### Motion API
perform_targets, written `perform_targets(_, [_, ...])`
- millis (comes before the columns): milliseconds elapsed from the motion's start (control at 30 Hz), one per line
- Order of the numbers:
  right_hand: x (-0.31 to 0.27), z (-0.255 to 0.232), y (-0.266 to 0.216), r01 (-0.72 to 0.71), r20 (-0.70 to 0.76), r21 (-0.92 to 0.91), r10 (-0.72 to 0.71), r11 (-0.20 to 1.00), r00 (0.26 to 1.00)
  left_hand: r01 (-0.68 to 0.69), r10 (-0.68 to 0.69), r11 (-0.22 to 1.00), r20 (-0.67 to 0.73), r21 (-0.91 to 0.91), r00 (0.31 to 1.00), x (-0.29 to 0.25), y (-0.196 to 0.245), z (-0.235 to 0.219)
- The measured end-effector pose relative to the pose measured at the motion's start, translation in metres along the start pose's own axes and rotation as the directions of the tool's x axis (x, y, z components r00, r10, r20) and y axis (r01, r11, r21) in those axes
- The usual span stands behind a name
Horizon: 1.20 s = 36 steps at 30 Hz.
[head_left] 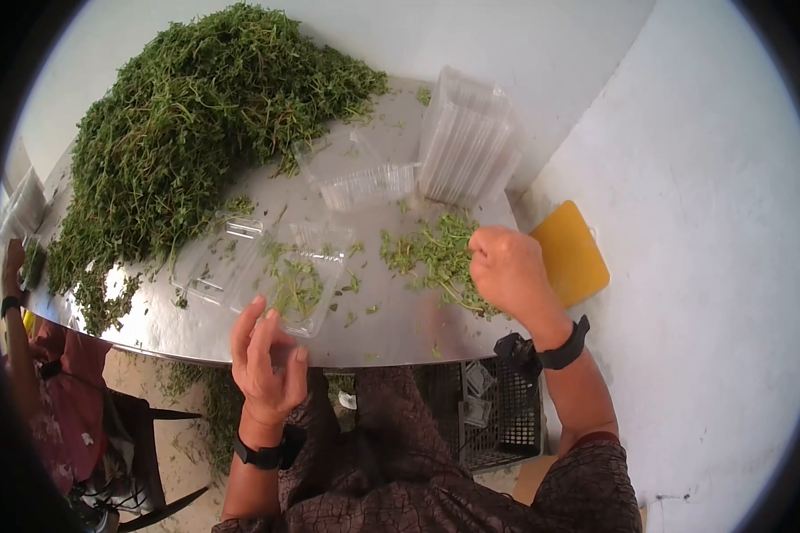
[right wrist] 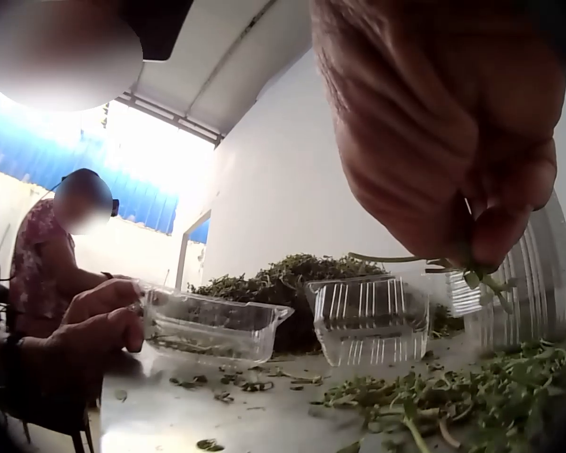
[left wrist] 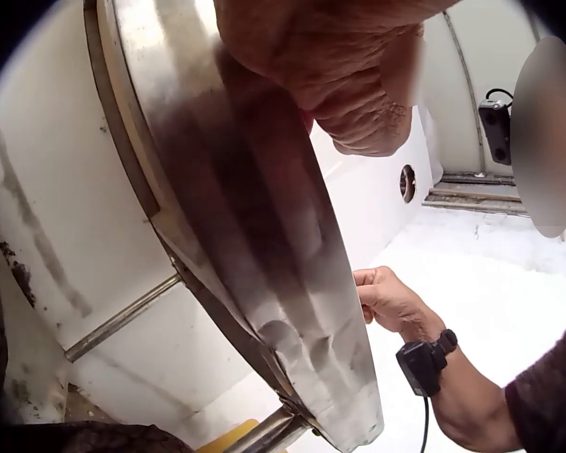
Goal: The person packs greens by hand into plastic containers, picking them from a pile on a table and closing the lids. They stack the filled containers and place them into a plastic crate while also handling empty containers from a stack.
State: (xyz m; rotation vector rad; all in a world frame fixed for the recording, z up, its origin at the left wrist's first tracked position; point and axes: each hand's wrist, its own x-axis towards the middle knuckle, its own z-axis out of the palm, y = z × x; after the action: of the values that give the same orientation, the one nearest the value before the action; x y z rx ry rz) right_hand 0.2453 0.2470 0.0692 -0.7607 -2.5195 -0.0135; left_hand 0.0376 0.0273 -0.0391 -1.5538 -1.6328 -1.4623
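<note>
Over the small pile of green sprigs (head_left: 431, 253), my right hand (head_left: 514, 271) has its fingertips drawn together. The right wrist view shows it pinching a thin leafy sprig (right wrist: 488, 280) above that pile. My left hand (head_left: 265, 369) is at the near left side of a clear plastic clamshell box (head_left: 331, 280), fingers loosely bent and thumb apart, fingertips right at the box wall. The box stands with its lid (head_left: 218, 258) folded out to the left, and a few sprigs (head_left: 295, 289) lie inside. From the left wrist the box is out of sight.
A big heap of greens (head_left: 196, 124) covers the back left of the metal table (head_left: 400, 333). Another clear box (head_left: 364, 182) and a tall stack of boxes (head_left: 471, 142) stand behind. A yellow board (head_left: 571, 253) leans by the wall. Another person (right wrist: 52, 245) sits at left.
</note>
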Motion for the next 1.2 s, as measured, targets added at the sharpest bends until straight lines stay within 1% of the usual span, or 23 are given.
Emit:
perform_targets(67, [0.013,-0.004,0.004,-0.011,-0.038,0.022,0.011,1.0,0.999,0.033,-0.034,0.998,-0.025,-0.045,0.999,-0.002,0.0,0.001])
perform_targets(100, [0.018,-0.004,0.008,-0.012,-0.034,0.022,0.013,1.0,0.999,0.037,-0.038,0.998,-0.024,-0.047,0.999,-0.003,0.0,0.001])
perform_targets(167, [0.024,0.0,0.019,-0.056,0.103,-0.02,0.058,0.998,0.993,0.038,-0.04,0.998,-0.037,-0.044,0.999,-0.001,0.001,0.0])
perform_targets(200, [0.026,0.003,0.025,-0.056,0.107,-0.023,0.058,0.998,0.993,0.043,-0.045,0.998,-0.037,-0.046,0.998,-0.001,0.001,0.0])
perform_targets(267, [0.027,0.013,0.034,-0.053,0.144,-0.075,0.063,0.996,0.988,0.007,-0.007,1.0,-0.008,-0.023,1.0,0.0,0.001,-0.002])
perform_targets(400, [0.029,0.032,0.042,-0.071,0.195,-0.134,0.097,0.988,0.976,0.04,-0.037,0.998,0.043,-0.052,0.998,-0.005,0.0,-0.002])
perform_targets(500, [0.031,0.042,0.049,-0.039,0.221,-0.177,0.078,0.983,0.972,0.066,-0.063,0.997,0.06,-0.044,0.996,-0.002,0.003,-0.004])
perform_targets(567, [0.034,0.037,0.045,-0.073,0.286,-0.221,0.136,0.973,0.949,-0.053,0.049,0.996,0.052,0.073,0.997,0.003,0.003,-0.005])
perform_targets(600, [0.034,0.036,0.045,-0.077,0.293,-0.22,0.141,0.972,0.946,-0.048,0.044,0.996,0.058,0.069,0.997,0.002,0.004,-0.005])
perform_targets(667, [0.03,0.032,0.045,-0.079,0.204,-0.153,0.11,0.985,0.973,0.041,-0.042,0.999,0.056,0.024,0.998,-0.001,0.005,-0.004])
perform_targets(700, [0.028,0.026,0.041,-0.085,0.212,-0.155,0.117,0.984,0.97,0.047,-0.049,0.999,0.063,0.018,0.997,-0.002,0.005,-0.004])
perform_targets(767, [0.026,0.012,0.03,-0.221,0.231,-0.056,0.228,0.974,0.946,0.052,-0.053,0.999,0.046,0.016,0.998,-0.002,0.005,-0.004])
perform_targets(800, [0.022,0.007,0.027,-0.226,0.237,-0.059,0.234,0.972,0.943,0.057,-0.058,0.998,0.052,0.012,0.997,-0.001,0.004,-0.004])
perform_targets(867, [0.01,0.001,0.02,-0.262,0.304,0.031,0.24,0.965,0.922,0.027,-0.032,0.998,0.093,0.057,0.995,-0.002,0.004,-0.006])
perform_targets(967, [-0.003,-0.004,0.009,-0.291,0.339,0.038,0.262,0.956,0.904,0.03,-0.034,0.998,0.093,0.048,0.995,-0.003,0.004,-0.006])
perform_targets(1000, [-0.005,-0.006,0.004,-0.292,0.342,0.038,0.262,0.956,0.903,0.038,-0.042,0.998,0.098,0.039,0.994,-0.003,0.004,-0.006])
perform_targets(1067, [-0.008,-0.01,-0.005,-0.268,0.394,-0.085,0.279,0.96,0.876,0.043,-0.046,0.998,0.082,0.036,0.996,0.0,0.006,-0.006])
perform_targets(1100, [-0.011,-0.01,-0.009,-0.267,0.397,-0.084,0.278,0.96,0.875,0.045,-0.047,0.998,0.065,0.032,0.997,0.0,0.007,-0.005])
perform_targets(1167, [-0.017,-0.009,-0.015,-0.149,0.375,-0.11,0.18,0.983,0.91,0.061,-0.062,0.998,0.063,0.019,0.996,-0.001,0.007,-0.005])
perform_targets(1200, [-0.019,-0.006,-0.016,-0.149,0.375,-0.11,0.18,0.983,0.909,0.074,-0.074,0.997,0.06,0.004,0.995,-0.001,0.006,-0.005])
